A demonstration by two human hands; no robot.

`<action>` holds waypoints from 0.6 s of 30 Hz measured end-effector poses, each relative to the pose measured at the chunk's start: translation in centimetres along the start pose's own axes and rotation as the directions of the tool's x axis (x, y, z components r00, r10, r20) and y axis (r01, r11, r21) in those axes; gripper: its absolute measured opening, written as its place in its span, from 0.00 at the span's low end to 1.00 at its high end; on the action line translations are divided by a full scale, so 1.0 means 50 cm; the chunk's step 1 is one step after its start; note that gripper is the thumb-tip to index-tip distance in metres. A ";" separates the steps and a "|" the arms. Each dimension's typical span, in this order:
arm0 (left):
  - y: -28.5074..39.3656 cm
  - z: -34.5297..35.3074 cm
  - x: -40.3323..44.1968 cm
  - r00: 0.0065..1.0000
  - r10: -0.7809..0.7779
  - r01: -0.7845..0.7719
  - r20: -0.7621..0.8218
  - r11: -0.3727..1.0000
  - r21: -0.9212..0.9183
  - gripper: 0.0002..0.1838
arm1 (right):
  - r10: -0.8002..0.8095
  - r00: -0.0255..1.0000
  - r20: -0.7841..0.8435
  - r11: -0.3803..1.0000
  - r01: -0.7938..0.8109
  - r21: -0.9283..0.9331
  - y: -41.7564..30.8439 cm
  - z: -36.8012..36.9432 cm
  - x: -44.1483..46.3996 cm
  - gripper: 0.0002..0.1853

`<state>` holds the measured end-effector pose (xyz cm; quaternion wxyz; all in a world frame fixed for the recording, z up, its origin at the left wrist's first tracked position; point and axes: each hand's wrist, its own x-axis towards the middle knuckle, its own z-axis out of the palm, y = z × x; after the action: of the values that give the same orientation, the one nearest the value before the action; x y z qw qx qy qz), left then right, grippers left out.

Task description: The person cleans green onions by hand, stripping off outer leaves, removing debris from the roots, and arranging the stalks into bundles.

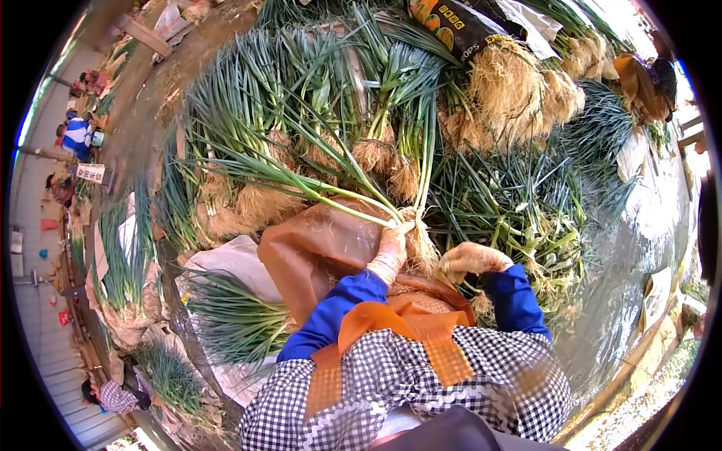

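Note:
My left hand [389,252] is closed around the white stems of a few green onions [362,197], just above their roots. Their long green leaves fan out away from me, and the tan roots [423,252] hang beside the hand. To the right of these roots is my right hand [475,260], its fingers curled together; whatever lies in them is hidden. Under both hands a brown plastic apron [320,252] spreads over my lap. Loose leaves and stripped stems [538,240] lie in a pile to the right of my right hand.
Bundles of green onions [263,98] with bushy roots lie ahead. A black printed bag [466,30] is beyond them at the top. More onions [237,316] rest on pale sheeting at the left. Other people [77,135] sit along the far left, and wet ground [632,225] shines at the right.

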<state>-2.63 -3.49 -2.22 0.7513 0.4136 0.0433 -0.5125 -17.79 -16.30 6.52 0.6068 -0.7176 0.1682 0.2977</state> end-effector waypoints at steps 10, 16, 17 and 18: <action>0.024 0.044 -0.002 0.995 -0.095 0.098 -0.023 0.987 0.130 0.09 | -0.066 0.763 -0.644 0.569 0.559 0.604 -0.018 0.013 0.166 0.11; 0.013 0.014 0.000 0.978 0.166 -0.148 -0.126 0.979 0.139 0.06 | 0.080 0.580 -0.810 0.606 0.617 0.502 0.064 0.009 0.202 0.11; 0.054 0.027 -0.034 0.981 0.195 -0.192 -0.011 0.972 0.134 0.10 | 0.127 0.527 -0.840 0.579 0.648 0.494 0.120 -0.019 0.206 0.11; 0.081 0.032 -0.052 0.985 0.173 -0.173 0.015 0.981 0.091 0.12 | 0.176 0.583 -0.793 0.547 0.612 0.571 0.139 -0.026 0.182 0.11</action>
<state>-1.16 -2.10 2.44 0.7732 0.4482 -0.0192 -0.4482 -14.74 -17.93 -4.46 0.7595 -0.4266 0.4249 -0.2462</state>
